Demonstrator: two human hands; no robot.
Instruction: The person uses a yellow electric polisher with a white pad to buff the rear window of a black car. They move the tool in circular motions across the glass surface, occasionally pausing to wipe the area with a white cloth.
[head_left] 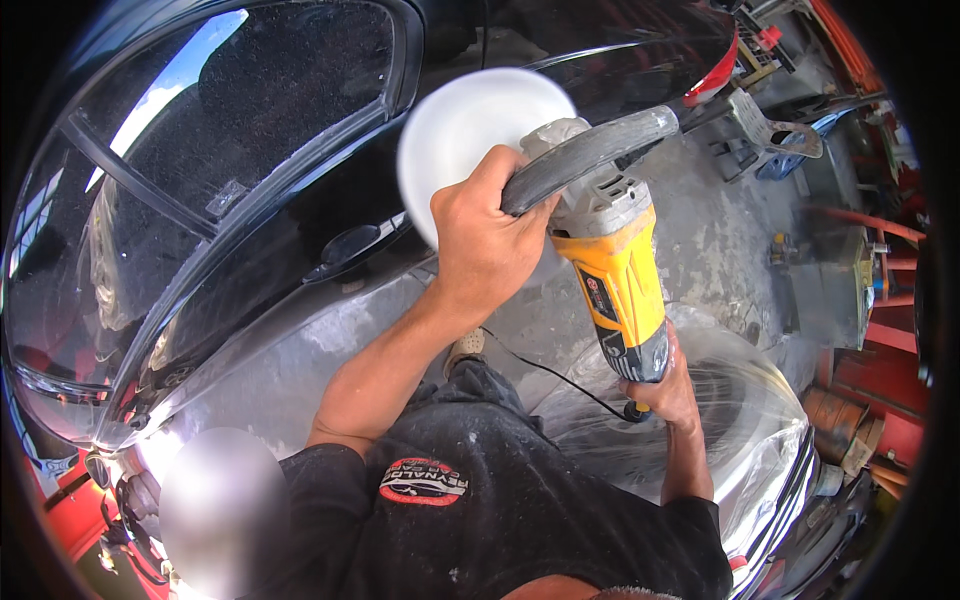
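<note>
A yellow and grey polisher (618, 275) is held between my two hands in front of a dark, glossy car (300, 235). My left hand (490, 230) is wrapped round its curved black front handle (600, 150), near the head. At the rear of the yellow body, my right hand (668, 385) is closed on the dark end, beside the power cord (575, 385). The round white pad (470, 125) looks smeared and faces the car's side. Whether it touches the paint, I cannot tell. The car's door handle (350, 245) shows to the left of my left forearm.
Clear plastic sheeting (720, 430) covers something at my right. A light plastic chair (765, 130) stands at the far right, near red metal parts (880, 385) and a rusty can (832, 415). The cord hangs close to my legs above the grey floor (700, 230).
</note>
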